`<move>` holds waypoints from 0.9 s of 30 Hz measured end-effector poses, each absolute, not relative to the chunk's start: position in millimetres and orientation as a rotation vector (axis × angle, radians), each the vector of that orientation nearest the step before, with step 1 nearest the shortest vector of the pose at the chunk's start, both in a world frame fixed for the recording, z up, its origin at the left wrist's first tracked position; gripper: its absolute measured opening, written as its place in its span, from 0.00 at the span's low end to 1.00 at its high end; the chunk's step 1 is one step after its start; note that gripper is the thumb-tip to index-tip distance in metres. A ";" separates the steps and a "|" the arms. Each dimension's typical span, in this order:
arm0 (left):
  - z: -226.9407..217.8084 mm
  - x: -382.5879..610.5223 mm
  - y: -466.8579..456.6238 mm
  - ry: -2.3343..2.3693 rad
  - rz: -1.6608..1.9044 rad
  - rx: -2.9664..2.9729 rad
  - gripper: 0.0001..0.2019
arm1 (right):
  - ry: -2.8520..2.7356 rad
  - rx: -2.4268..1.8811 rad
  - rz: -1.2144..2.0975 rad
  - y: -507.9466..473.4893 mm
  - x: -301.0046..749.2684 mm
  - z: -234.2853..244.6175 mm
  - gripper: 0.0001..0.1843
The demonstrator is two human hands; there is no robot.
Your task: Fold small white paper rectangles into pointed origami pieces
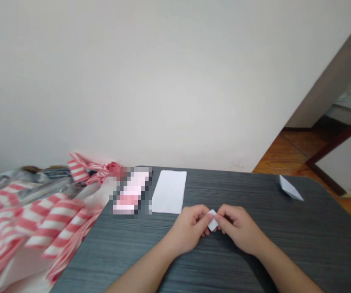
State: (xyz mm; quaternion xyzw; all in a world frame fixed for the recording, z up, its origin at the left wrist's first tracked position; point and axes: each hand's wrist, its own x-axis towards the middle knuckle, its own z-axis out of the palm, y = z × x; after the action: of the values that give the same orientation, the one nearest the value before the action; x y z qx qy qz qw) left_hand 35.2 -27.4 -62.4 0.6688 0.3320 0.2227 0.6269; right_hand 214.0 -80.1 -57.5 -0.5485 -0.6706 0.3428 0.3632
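Between my two hands is a small folded piece of white paper (213, 223), held just above the dark table. My left hand (190, 228) pinches its left side with thumb and fingers. On the opposite side, my right hand (239, 228) grips the paper the same way, thumb on top. The fingers cover the paper's edges, so only a small diamond-shaped face shows. Beyond my left hand lies a flat stack of white paper sheets (169, 191). A folded white paper piece (290, 188) rests by itself near the far right of the table.
The dark wood-grain table (126, 252) meets a white wall (175, 81) at its far edge. A blurred-out pinkish item (132, 191) lies left of the sheets. Red-and-white striped cloth (41, 228) is heaped beside the table's left edge. Wooden floor (279, 156) shows at right.
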 end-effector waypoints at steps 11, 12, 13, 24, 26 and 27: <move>-61.7 33.0 -28.1 0.821 0.475 1.667 0.18 | -1.745 -1.413 0.821 -78.9 213.5 -56.8 0.12; -61.8 33.2 -28.0 0.816 0.476 1.671 0.18 | -1.749 -1.411 0.816 -79.0 213.6 -56.8 0.13; -61.8 33.4 -28.1 0.808 0.476 1.669 0.18 | -1.751 -1.411 0.812 -79.1 213.9 -56.7 0.13; -58.4 33.6 -29.0 0.791 0.530 1.578 0.14 | -1.787 -1.395 0.856 -79.6 212.8 -54.0 0.12; -57.6 32.7 -28.6 0.796 0.519 1.630 0.14 | -1.781 -1.403 0.862 -79.4 212.7 -54.6 0.11; -57.3 32.4 -28.5 0.797 0.512 1.656 0.14 | -1.780 -1.407 0.861 -79.3 212.7 -54.8 0.10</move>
State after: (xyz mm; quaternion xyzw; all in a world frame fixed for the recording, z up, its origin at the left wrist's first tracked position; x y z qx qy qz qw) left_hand 32.4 -28.5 -57.3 0.7079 0.3408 0.2189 0.5786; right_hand 212.7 -79.3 -54.8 -0.5430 -0.6871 0.3325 0.3499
